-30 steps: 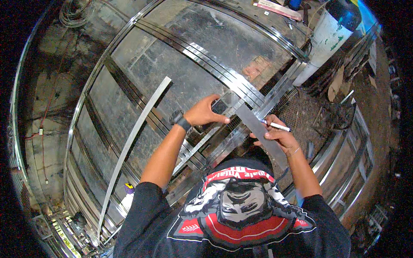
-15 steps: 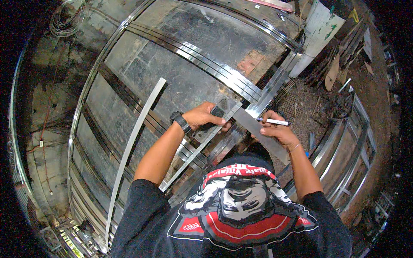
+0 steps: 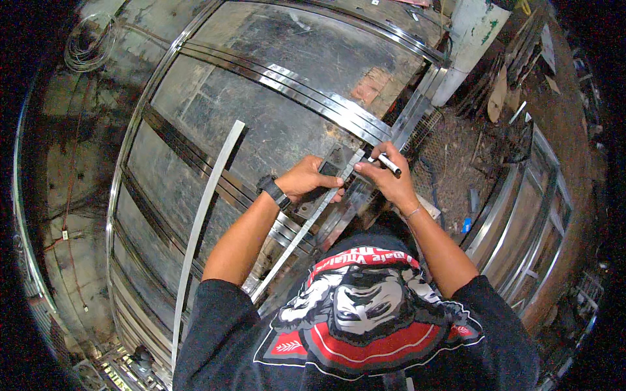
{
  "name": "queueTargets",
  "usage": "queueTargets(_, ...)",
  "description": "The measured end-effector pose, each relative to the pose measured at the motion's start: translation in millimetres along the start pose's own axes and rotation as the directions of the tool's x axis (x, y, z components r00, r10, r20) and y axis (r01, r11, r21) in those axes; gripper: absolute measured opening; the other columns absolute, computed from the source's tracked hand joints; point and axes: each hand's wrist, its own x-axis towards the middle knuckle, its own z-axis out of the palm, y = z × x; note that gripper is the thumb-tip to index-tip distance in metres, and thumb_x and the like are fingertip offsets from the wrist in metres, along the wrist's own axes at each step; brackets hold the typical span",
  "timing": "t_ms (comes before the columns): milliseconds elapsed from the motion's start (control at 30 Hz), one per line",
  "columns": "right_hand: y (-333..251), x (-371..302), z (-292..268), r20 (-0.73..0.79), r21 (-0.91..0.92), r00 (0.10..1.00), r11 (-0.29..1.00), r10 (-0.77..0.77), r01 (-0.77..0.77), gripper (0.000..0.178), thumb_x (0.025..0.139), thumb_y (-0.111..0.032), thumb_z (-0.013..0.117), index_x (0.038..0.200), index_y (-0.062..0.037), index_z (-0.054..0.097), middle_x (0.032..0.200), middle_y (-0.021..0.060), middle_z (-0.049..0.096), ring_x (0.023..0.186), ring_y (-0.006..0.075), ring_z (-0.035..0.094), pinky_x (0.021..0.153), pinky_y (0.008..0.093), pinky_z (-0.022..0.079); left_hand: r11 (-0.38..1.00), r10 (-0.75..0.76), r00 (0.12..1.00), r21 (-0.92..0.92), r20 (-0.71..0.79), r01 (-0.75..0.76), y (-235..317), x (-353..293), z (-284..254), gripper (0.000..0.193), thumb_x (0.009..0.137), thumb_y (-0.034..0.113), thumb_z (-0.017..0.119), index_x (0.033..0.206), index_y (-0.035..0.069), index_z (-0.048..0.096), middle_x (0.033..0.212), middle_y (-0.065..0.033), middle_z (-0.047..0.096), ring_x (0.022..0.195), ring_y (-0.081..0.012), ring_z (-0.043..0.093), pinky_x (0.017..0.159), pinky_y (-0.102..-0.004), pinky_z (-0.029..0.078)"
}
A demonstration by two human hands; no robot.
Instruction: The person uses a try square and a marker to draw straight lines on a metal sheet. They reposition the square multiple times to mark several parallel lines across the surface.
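My left hand (image 3: 306,180), with a black watch at the wrist, is closed on a narrow metal bar (image 3: 303,231). Thumb on top and fingers beneath, it grips near the bar's upper end. The bar slants down toward my torso. My right hand (image 3: 391,182) holds a white marker (image 3: 390,163) with a dark end between its fingers. Its thumb and fingertips meet at the bar's upper end, just right of my left hand; what they pinch there is too small to make out. A dark flat metal piece (image 3: 336,158) lies beside my left fingers.
Beneath the bar is a large metal frame (image 3: 287,81) over a dark, scuffed sheet (image 3: 261,117). A long metal strip (image 3: 205,215) lies across it at left. Another metal frame (image 3: 521,221) stands at right, near a white-and-green post (image 3: 473,45). Coiled wire (image 3: 90,45) rests at far left.
My right hand has moved left and up to the bar's end, still with the marker. The flat metal blade it held is no longer plainly visible. My left hand stays on the bar.
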Motion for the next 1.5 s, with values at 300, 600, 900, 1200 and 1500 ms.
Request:
queueTargets(300,-20,-12,2,-0.011,0.11,0.991,0.985,0.132,-0.129,0.039,0.076,-0.016,0.09,0.093,-0.0092,0.056,0.082,-0.0033,0.053,0.076,0.0086,0.049,0.069,0.0263,0.044,0.999,0.028,0.983,0.025,0.18,-0.033,8,-14,0,0.032,0.093,0.014,0.075,0.118,-0.005,0.068,0.104,-0.0137,0.077,0.087,-0.0202,0.074,0.085,-0.0377,0.06)
queueTargets(600,-32,-25,-3,-0.061,0.135,0.99,0.984,0.124,-0.115,0.037,0.076,-0.017,0.09,0.092,-0.0091,0.057,0.079,-0.0043,0.055,0.073,0.0072,0.049,0.065,0.026,0.045,0.705,0.317,0.923,0.705,-0.217,-0.076,21,-34,43,0.058,0.074,0.028,0.089,0.116,-0.003,0.065,0.092,-0.0152,0.075,0.077,-0.0247,0.072,0.074,-0.0386,0.057)
queueTargets(900,-50,-29,-6,-0.095,0.085,0.988,0.99,0.118,-0.11,0.034,0.076,-0.016,0.089,0.09,-0.0076,0.059,0.074,-0.0022,0.055,0.067,0.0084,0.051,0.06,0.0272,0.044,0.283,0.793,0.578,0.957,-0.195,-0.065,-6,-45,77,0.082,0.08,0.036,0.085,0.142,-0.002,0.047,0.12,-0.0265,0.066,0.103,-0.043,0.069,0.083,-0.0469,0.058)
queueTargets(1200,-39,-36,-19,-0.033,-0.032,0.975,0.975,0.22,-0.221,0.033,0.076,-0.018,0.089,0.091,-0.0077,0.061,0.074,-0.0001,0.057,0.067,0.0089,0.052,0.059,0.0269,0.044,0.358,0.724,0.655,0.93,-0.217,-0.087,-28,-27,74,0.084,0.081,0.041,0.085,0.141,-0.006,0.048,0.124,-0.0301,0.065,0.107,-0.0429,0.069,0.086,-0.0447,0.058)
queueTargets(1500,-3,-47,-9,-0.085,0.005,0.974,0.977,0.212,-0.212,0.032,0.078,-0.017,0.088,0.091,-0.0086,0.059,0.074,-0.0036,0.055,0.067,0.0072,0.049,0.059,0.026,0.043,0.515,0.619,0.717,0.855,-0.321,-0.062,-40,-15,77,0.073,0.078,0.041,0.087,0.128,-0.002,0.056,0.109,-0.0263,0.068,0.097,-0.0403,0.07,0.081,-0.0453,0.056)
